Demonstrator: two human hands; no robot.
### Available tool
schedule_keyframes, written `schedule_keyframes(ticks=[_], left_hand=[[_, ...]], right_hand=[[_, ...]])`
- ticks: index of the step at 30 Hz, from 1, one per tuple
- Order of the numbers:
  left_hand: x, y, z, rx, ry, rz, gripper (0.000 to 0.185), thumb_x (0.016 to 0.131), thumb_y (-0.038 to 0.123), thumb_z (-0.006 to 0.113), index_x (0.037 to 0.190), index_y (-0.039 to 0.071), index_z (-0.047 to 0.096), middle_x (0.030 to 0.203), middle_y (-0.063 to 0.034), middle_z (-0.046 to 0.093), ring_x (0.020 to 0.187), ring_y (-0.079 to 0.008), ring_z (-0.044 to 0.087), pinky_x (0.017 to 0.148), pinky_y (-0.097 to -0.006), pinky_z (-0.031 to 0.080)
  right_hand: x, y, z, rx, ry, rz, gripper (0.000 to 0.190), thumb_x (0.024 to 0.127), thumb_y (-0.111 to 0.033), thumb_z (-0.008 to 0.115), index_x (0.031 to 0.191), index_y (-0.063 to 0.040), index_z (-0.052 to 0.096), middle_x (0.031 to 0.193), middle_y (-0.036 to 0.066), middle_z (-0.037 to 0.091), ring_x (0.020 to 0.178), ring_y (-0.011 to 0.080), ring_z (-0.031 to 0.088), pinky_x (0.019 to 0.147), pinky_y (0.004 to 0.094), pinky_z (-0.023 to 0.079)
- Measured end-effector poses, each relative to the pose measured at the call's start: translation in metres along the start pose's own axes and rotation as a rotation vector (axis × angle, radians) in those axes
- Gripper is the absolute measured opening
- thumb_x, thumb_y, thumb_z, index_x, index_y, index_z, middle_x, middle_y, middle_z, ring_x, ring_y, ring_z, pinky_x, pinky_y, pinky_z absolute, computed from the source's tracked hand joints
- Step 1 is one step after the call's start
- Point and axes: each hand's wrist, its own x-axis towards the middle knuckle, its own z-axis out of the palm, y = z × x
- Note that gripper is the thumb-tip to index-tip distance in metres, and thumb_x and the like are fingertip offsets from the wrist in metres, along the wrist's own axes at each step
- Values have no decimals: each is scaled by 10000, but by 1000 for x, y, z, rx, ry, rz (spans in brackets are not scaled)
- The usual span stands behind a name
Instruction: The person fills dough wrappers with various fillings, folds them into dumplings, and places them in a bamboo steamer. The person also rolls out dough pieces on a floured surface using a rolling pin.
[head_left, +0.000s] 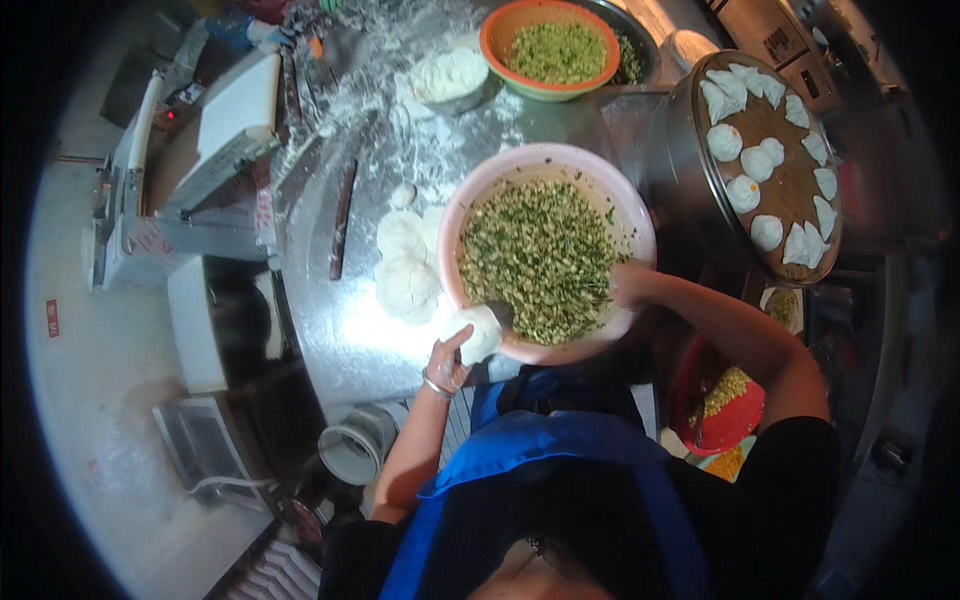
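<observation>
My left hand (448, 364) holds a round white dough wrapper (480, 335) at the near left rim of a pink basin (546, 152). Chopped green and pale filling (536, 259) lies inside the basin. At its right side, my right hand (630, 286) reaches over the rim. The fingertips are blurred against the filling, so whether they grip anything cannot be made out. Flat floured dough rounds (405, 281) overlap on the metal table (315, 247) left of the basin. Beyond them are a small dough ball (403, 196) and a dark rolling pin (344, 219).
A steamer (784, 180) with shaped buns stands at right. Behind the basin are a flour bowl (448, 79) and an orange strainer (491, 34) of chopped greens. A dough machine (225, 135) flanks the table's left. Another person's hand (266, 34) shows at far left. A red basin (731, 427) sits low right.
</observation>
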Motion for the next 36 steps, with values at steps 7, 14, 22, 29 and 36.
schedule_keyframes(ticks=[7, 14, 22, 29, 36], left_hand=[[-3, 0, 7, -32, 53, 10, 479, 838, 91, 665, 1267, -29, 489, 1120, -138, 625, 989, -251, 646, 832, -347, 554], [-4, 1, 9, -28, 106, 7, 477, 824, 67, 675, 1257, -24, 498, 1114, -139, 625, 993, -254, 644, 830, -349, 554], [-5, 5, 15, -18, 49, 9, 475, 838, 76, 655, 1270, -27, 489, 1130, -141, 622, 1009, -258, 638, 860, -355, 540], [-6, 2, 12, -11, 72, 29, 478, 840, 68, 649, 1279, -25, 483, 1149, -143, 613, 1032, -262, 628, 875, -365, 532], [-6, 3, 14, -14, 70, 33, 470, 839, 72, 655, 1268, -24, 490, 1135, -146, 618, 1025, -267, 630, 876, -371, 533]], right_hand=[[26, -53, 28, 1464, -230, 219, 187, 788, 15, 548, 947, 50, 639, 580, 94, 540, 399, 123, 427, 330, 272, 278], [26, -22, -3, 1726, -259, 178, 436, 812, -8, 582, 1239, 59, 530, 543, 59, 472, 345, 102, 322, 317, 259, 215], [-1, 5, 7, 487, -27, -331, 137, 843, -108, 597, 715, -62, 613, 533, 26, 486, 402, 140, 437, 387, 315, 348], [51, -122, 29, 2015, -155, 203, 264, 831, -93, 571, 593, -99, 455, 495, 3, 394, 356, 127, 295, 357, 270, 192], [67, -91, 24, 2542, -361, 154, 200, 886, -70, 522, 728, -130, 414, 503, -63, 353, 367, 77, 248, 369, 236, 201]])
